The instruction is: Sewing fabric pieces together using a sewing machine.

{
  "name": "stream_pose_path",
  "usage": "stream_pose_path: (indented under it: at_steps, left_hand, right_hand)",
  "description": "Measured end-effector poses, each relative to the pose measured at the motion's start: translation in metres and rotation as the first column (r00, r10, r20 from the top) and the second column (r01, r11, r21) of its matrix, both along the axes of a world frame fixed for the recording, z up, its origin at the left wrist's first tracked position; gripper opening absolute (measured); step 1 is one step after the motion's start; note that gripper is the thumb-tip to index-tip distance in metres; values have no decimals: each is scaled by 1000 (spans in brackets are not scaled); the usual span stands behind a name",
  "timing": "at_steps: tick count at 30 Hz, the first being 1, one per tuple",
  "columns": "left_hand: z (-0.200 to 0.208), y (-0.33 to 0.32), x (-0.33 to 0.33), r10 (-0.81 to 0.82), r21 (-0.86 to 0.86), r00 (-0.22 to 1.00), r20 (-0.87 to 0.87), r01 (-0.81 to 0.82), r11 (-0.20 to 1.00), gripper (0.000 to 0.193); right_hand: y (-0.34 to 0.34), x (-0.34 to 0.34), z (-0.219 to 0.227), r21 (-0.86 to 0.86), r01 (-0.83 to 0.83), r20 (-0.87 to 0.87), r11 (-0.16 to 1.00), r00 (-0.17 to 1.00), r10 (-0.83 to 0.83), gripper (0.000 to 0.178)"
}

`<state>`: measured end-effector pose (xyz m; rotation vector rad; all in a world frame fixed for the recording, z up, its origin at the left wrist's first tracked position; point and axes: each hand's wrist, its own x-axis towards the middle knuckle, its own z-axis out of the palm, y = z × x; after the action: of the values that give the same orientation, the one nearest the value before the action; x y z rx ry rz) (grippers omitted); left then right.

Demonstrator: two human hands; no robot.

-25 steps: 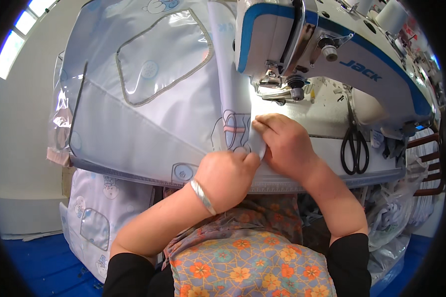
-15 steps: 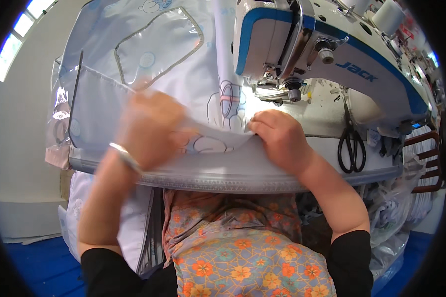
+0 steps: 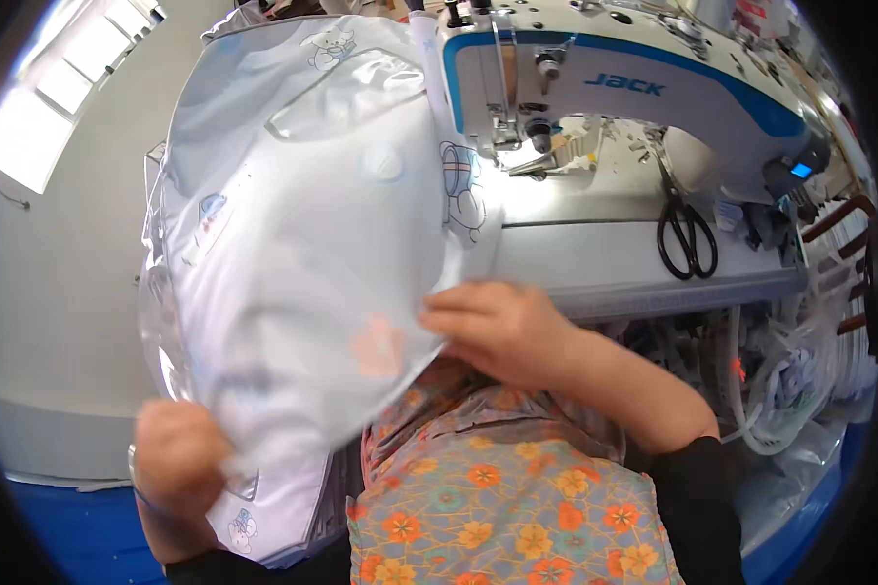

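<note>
A large pale fabric panel (image 3: 312, 234) with cartoon prints and a clear plastic window (image 3: 356, 97) spreads over the left of the table and hangs past its front edge. At the lower left my left hand (image 3: 180, 453), a little blurred, is closed on the panel's near corner. My right hand (image 3: 502, 327) pinches the panel's right edge just in front of the table. To the right of the cloth stands a white and blue sewing machine (image 3: 595, 88); its needle area (image 3: 522, 156) is lit, and the panel's printed right strip lies beside it.
Black-handled scissors (image 3: 688, 234) lie on the table (image 3: 605, 253) under the machine arm. Below at the right hang clear plastic bags (image 3: 780, 409) with scraps. More printed fabric (image 3: 273, 507) is stacked at the lower left. A white wall (image 3: 59, 322) stands at the left.
My left hand has moved down and left, pulling the panel's corner over the table edge. My right hand has come nearer and left, away from the machine. The view has shifted too.
</note>
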<state>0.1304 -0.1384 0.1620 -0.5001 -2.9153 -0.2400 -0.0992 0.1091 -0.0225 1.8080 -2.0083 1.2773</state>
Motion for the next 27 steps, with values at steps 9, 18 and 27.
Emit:
stream_pose_path:
  at_steps: [9, 18, 27]
  left_hand:
    - [-38, 127, -72, -839, 703, 273, 471, 458, 544, 20]
    - [-175, 95, -221, 89, -228, 964, 249, -30, 973, 76]
    - [-196, 74, -254, 78, -260, 993, 94, -51, 964, 65]
  right_hand:
    - [73, 85, 10, -231, -234, -49, 945, 972, 228, 26]
    - [90, 79, -43, 51, -341, 472, 939, 837, 278, 37]
    - [70, 68, -34, 115, -151, 230, 982, 966, 121, 40]
